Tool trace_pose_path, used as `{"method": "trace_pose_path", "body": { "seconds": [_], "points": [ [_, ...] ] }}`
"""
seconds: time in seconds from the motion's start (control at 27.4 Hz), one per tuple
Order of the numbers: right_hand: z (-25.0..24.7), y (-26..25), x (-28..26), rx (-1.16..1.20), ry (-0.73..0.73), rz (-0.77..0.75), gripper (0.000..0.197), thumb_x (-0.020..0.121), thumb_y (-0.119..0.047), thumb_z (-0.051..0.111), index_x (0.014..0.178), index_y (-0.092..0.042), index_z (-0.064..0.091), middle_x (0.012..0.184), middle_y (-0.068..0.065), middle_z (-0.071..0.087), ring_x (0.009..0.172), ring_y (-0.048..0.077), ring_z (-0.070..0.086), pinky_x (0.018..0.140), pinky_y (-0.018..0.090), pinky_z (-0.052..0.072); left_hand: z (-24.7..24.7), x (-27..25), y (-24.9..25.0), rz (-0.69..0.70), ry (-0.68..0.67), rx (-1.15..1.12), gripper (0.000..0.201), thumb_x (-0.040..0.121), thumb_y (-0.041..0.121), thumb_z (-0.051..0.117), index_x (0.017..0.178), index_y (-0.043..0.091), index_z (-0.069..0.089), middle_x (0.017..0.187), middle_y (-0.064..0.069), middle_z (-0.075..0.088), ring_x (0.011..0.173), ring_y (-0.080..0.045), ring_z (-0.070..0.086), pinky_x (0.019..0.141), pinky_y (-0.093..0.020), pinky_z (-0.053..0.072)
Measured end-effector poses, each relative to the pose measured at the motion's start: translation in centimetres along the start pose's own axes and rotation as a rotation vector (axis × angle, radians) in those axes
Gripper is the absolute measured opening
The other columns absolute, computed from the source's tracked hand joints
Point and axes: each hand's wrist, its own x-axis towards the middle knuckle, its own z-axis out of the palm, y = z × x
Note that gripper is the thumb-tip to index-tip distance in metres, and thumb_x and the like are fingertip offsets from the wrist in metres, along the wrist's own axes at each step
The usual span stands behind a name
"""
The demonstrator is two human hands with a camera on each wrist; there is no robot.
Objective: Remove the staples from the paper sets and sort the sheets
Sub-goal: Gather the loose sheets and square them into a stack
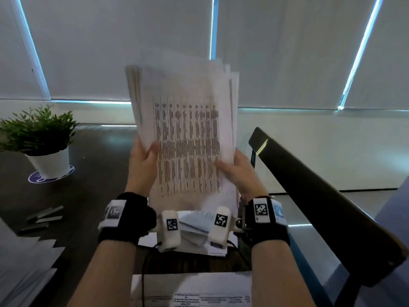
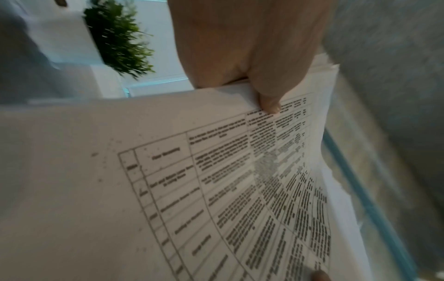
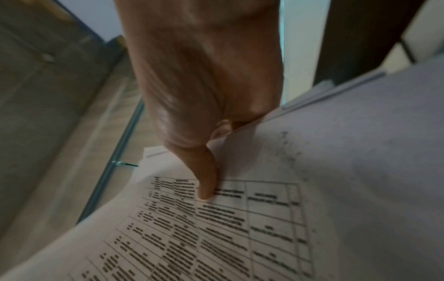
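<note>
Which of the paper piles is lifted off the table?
The stack of printed sheets with the table printed on front: both hands, left and right, grip its lower edges upright. The others lie flat on the table.

Dark wooden table (image 1: 99, 173), potted plant (image 1: 37, 134) in white pot at far left on a round purple coaster (image 1: 36, 177), grey staple strips (image 1: 44, 216) near left edge, paper piles (image 1: 22, 262) at near left, loose sheets (image 1: 194, 227) at centre, printed sheet (image 1: 199, 291) at near edge.
</note>
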Motion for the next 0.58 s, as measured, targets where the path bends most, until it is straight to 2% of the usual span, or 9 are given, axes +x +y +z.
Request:
{"method": "trace_pose_path", "body": {
  "seconds": [0.07,0.11,0.18,0.26,0.33,0.44,0.48,0.51,0.58],
  "points": [
    [0.1,-1.1,0.5,0.057,0.066,-0.061,0.028,0.088,-0.018,0.072,0.113,-0.023,0.061,0.107,0.003,0.073,0.098,0.022,0.071,0.087,0.049,0.058,0.8,-0.2,2.0,0.07,-0.008,-0.018,0.028,0.1,0.02,0.045,0.127,0.011,0.042,0.114,-0.001,0.063,0.099,-0.011,0.066,0.079,-0.03,0.058],
    [-0.1,-1.1,0.6,0.078,0.082,-0.069,0.028,0.086,-0.02,0.074,0.111,-0.022,0.062,0.106,0.004,0.073,0.098,0.024,0.071,0.087,0.051,0.057,0.8,-0.5,2.3,0.052,-0.014,-0.036,0.03,0.101,0.019,0.044,0.128,0.009,0.041,0.113,0.001,0.063,0.096,-0.007,0.067,0.077,-0.028,0.058],
    [-0.3,-0.7,0.2,0.106,0.064,-0.037,0.042,0.077,-0.024,0.082,0.114,-0.016,0.064,0.105,0.005,0.074,0.098,0.025,0.072,0.09,0.053,0.056,0.3,-0.8,1.7,-0.035,-0.043,-0.092,0.038,0.099,0.025,0.049,0.131,0.007,0.042,0.113,-0.001,0.065,0.097,-0.01,0.068,0.079,-0.031,0.059],
    [0.0,-0.4,-0.4,0.126,0.041,0.009,0.058,0.066,-0.032,0.087,0.116,-0.012,0.066,0.105,0.006,0.075,0.099,0.026,0.072,0.092,0.053,0.055,0.2,-1.4,1.6,-0.155,-0.136,-0.178,0.052,0.09,0.042,0.058,0.132,0.014,0.043,0.118,-0.006,0.065,0.107,-0.022,0.066,0.082,-0.04,0.057],
    [0.3,-1.1,-0.3,0.162,0.082,-0.006,0.055,0.065,-0.032,0.087,0.112,-0.013,0.066,0.105,0.007,0.075,0.098,0.026,0.071,0.09,0.051,0.056,1.3,-1.3,2.2,-0.142,-0.225,-0.143,0.051,0.083,0.054,0.063,0.122,0.024,0.048,0.118,-0.006,0.065,0.108,-0.027,0.065,0.087,-0.049,0.054],
    [0.9,-2.6,0.1,0.204,0.133,-0.126,0.033,0.078,-0.026,0.079,0.104,-0.011,0.064,0.103,0.011,0.072,0.095,0.027,0.071,0.083,0.041,0.059,2.9,-1.3,3.5,0.056,-0.134,-0.139,0.03,0.084,0.052,0.061,0.107,0.034,0.05,0.113,-0.013,0.063,0.104,-0.036,0.063,0.086,-0.059,0.051],
    [1.3,-2.6,0.0,0.186,0.137,-0.138,0.028,0.083,-0.023,0.076,0.105,-0.01,0.065,0.101,0.01,0.073,0.092,0.024,0.071,0.081,0.037,0.06,2.8,-1.3,3.3,0.081,-0.093,-0.153,0.034,0.084,0.053,0.062,0.109,0.032,0.051,0.113,-0.014,0.063,0.104,-0.036,0.063,0.086,-0.06,0.051],
    [1.5,-2.0,-0.2,0.164,0.136,-0.12,0.028,0.085,-0.021,0.075,0.108,-0.008,0.065,0.101,0.007,0.073,0.091,0.02,0.071,0.081,0.035,0.06,2.4,-1.3,2.8,0.068,-0.057,-0.146,0.046,0.081,0.055,0.066,0.114,0.027,0.051,0.114,-0.013,0.064,0.104,-0.033,0.064,0.087,-0.06,0.051],
    [1.8,-0.7,-0.7,0.106,0.136,-0.048,0.038,0.085,-0.02,0.074,0.119,-0.007,0.063,0.102,0.002,0.073,0.091,0.014,0.07,0.087,0.036,0.058,1.6,-1.4,2.0,0.012,-0.005,-0.109,0.075,0.07,0.062,0.073,0.123,0.015,0.05,0.114,-0.009,0.066,0.104,-0.027,0.066,0.088,-0.057,0.052]
  ]
}}
